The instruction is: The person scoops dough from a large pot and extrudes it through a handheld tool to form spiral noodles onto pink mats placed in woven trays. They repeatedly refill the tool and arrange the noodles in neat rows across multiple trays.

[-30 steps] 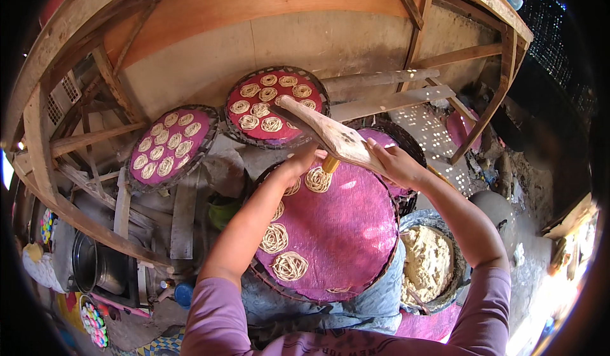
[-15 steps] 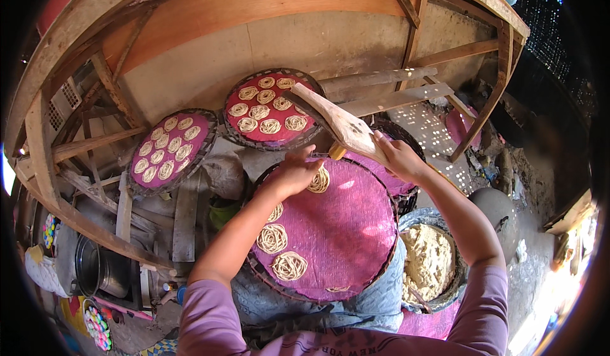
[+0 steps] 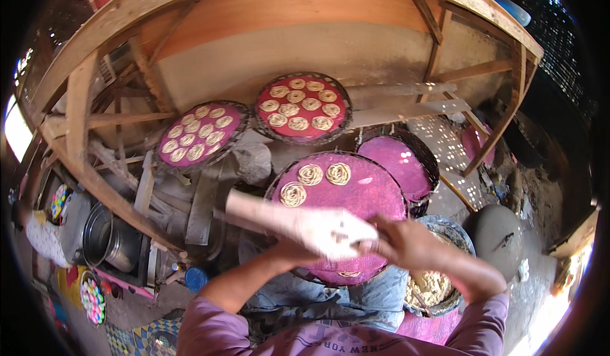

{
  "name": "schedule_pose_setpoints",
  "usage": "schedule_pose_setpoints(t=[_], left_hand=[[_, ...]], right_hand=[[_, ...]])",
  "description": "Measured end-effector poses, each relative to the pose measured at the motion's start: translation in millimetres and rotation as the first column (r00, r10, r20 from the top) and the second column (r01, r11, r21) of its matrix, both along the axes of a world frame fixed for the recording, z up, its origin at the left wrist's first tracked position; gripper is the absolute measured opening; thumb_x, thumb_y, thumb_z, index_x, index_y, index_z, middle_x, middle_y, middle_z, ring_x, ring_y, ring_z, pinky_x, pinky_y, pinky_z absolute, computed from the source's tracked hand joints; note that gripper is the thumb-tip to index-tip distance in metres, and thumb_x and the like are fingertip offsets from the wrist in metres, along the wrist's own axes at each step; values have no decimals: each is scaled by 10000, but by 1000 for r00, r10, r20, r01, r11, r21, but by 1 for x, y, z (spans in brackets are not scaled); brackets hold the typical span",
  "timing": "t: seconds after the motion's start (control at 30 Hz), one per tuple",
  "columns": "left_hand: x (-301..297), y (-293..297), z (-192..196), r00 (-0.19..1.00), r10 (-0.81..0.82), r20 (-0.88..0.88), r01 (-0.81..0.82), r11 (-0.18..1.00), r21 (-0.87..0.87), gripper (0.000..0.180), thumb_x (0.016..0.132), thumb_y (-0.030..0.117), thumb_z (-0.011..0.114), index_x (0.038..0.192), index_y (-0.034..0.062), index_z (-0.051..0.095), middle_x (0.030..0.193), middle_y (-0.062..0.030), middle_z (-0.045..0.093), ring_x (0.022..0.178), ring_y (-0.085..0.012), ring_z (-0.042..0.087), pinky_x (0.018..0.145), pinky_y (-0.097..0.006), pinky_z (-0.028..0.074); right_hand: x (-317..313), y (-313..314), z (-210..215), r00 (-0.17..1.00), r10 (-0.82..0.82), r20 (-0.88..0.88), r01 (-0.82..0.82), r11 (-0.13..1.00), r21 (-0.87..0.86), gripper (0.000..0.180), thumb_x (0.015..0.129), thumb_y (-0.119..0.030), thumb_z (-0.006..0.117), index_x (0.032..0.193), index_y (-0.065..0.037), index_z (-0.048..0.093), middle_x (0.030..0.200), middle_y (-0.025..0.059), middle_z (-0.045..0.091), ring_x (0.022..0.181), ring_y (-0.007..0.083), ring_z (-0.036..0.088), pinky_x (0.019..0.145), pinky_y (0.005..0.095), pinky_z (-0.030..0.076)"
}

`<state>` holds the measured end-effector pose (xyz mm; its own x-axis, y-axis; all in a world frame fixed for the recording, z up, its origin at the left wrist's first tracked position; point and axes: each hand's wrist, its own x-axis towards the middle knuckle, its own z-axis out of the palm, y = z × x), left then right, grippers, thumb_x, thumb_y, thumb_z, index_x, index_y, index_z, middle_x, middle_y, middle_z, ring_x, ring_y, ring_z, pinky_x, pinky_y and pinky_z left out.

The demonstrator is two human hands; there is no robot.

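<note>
A pale wooden tool with a long flat body [image 3: 298,229], smeared by motion, hangs over the near half of a round tray covered in magenta cloth [image 3: 375,191]. Its end by the wrist side sits in my right hand [image 3: 406,241], fingers closed round it. My left hand [image 3: 293,253] is under the tool's middle, its fingers hidden. Coiled rings of thin dough strands [image 3: 338,174] lie along the tray's far left, and part of another shows at the near edge. The tray rests on my lap. Pale dough [image 3: 426,287] fills a bucket [image 3: 467,241] to the right.
Two round trays with dough coils, one magenta [image 3: 180,130] and one red [image 3: 298,107], stand beyond. Another magenta tray [image 3: 397,165] sits at right. A wooden frame [image 3: 81,102] arches around the far side. A metal pot [image 3: 121,254] stands at left, a grey lid [image 3: 499,241] at right.
The wooden tool and both hands have come from the tray's far edge toward me, the tool swinging to the left and lower. Coils at the far left are uncovered. The whole view has shifted slightly.
</note>
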<state>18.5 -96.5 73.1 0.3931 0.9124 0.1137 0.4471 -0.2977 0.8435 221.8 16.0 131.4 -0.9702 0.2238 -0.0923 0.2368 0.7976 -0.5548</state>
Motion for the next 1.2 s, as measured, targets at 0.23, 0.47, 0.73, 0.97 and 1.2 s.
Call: schedule_pose_setpoints(t=[0.23,0.47,0.73,0.97,1.2], left_hand=[[66,-86,-51,934,354,53,-353,885,304,185,906,184,521,1007,37,569,854,-119,562,785,-189,553,697,-347,458],[104,-84,1,766,570,298,-607,794,40,111,781,83,580,756,48,477,635,-81,455,528,-215,508,474,-345,416],[63,-29,-35,890,26,454,132,941,-312,142,813,171,674,832,50,603,615,-43,569,482,-130,544,419,-295,436],[62,-37,19,934,194,-299,-56,908,415,268,781,250,668,1027,149,632,787,-137,672,716,-345,657,602,-441,500],[40,-36,41,585,424,-692,-489,865,117,323,826,372,655,974,86,682,947,-157,684,856,-304,663,716,-403,515]], right_hand=[[2,-31,-36,898,357,-255,-307,927,216,308,870,-338,641,716,-71,659,593,137,582,534,329,584,512,433,462],[-46,-39,-11,727,466,-504,-483,869,106,356,935,-288,449,854,-15,662,605,101,579,536,282,584,545,389,473],[-7,-103,74,397,818,-417,-450,569,688,480,690,68,635,1140,14,478,881,140,575,640,272,570,553,312,449],[6,-57,73,608,-15,-794,84,995,45,253,881,86,503,1093,-25,423,743,52,463,681,127,429,618,305,392],[123,33,71,204,-602,-772,78,796,-600,181,957,-44,492,1107,-133,447,643,-38,425,431,23,311,364,211,266]])
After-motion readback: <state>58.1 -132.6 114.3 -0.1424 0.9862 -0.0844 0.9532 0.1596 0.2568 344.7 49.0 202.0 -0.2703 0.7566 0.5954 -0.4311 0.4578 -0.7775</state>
